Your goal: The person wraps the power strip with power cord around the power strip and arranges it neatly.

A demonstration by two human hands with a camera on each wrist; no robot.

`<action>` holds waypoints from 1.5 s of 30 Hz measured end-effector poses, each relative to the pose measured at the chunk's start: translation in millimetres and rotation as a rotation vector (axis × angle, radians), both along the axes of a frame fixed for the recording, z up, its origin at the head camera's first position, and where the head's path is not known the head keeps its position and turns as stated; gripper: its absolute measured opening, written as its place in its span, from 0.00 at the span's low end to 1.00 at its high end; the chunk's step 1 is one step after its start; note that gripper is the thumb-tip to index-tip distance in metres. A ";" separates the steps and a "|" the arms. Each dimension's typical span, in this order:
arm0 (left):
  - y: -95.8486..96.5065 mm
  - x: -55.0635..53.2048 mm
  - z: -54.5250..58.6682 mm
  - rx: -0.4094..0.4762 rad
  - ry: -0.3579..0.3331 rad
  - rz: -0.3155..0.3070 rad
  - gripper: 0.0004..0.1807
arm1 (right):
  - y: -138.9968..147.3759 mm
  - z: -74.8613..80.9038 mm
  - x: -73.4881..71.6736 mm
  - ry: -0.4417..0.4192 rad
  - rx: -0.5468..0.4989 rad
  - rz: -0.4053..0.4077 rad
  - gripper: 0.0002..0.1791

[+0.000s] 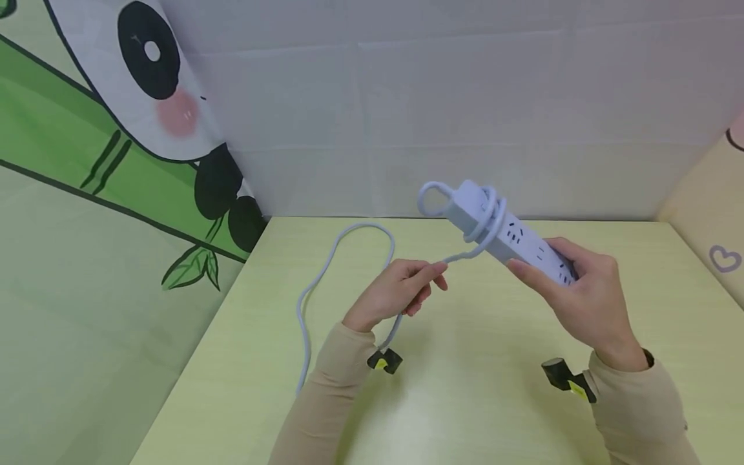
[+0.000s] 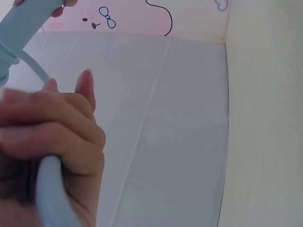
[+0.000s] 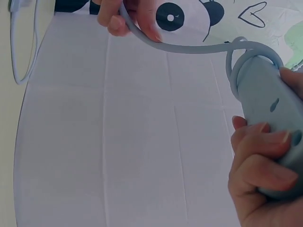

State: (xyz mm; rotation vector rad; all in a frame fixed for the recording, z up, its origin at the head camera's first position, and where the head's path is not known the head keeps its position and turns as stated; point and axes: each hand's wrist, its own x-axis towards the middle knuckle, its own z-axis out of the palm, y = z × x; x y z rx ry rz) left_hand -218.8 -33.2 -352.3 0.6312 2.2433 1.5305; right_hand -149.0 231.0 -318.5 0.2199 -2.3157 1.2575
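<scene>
A white power strip (image 1: 531, 248) is held up over the table, tilted, in the grip of my right hand (image 1: 587, 303) near its lower right end. Around the strip's far end its cord (image 1: 494, 219) is wound in turns, with a loop sticking out past the tip. My left hand (image 1: 401, 290) pinches the cord a short way from these turns. Seen from the left wrist, the cord (image 2: 52, 189) also runs through the curled fingers (image 2: 52, 123). In the right wrist view, fingers (image 3: 260, 165) wrap the strip's back (image 3: 260, 90), and the cord spans between both hands.
The rest of the cord (image 1: 305, 316) lies in a long bend on the pale wooden table (image 1: 465, 400), left of the left forearm. A white cloth wall (image 1: 407, 129) rises behind the table's back edge. A panda-printed cloth (image 1: 116, 226) hangs at the left.
</scene>
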 end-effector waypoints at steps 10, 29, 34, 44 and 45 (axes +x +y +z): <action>-5.7 -6.0 -3.5 0.030 -0.064 0.080 0.25 | 0.4 1.7 4.8 -0.054 0.058 0.146 0.14; -18.2 -8.4 -8.8 0.126 -0.050 0.100 0.11 | 0.2 4.4 15.6 -0.147 0.149 0.282 0.16; -20.7 -8.7 -12.1 0.130 -0.039 0.128 0.12 | -0.9 2.8 19.0 -0.176 0.161 0.314 0.16; -21.3 -2.7 -12.0 0.107 -0.075 0.175 0.10 | -3.6 2.5 27.6 -0.197 0.262 0.455 0.14; -21.6 -0.8 -11.3 0.086 -0.063 0.170 0.11 | -4.0 2.6 28.2 -0.204 0.277 0.478 0.14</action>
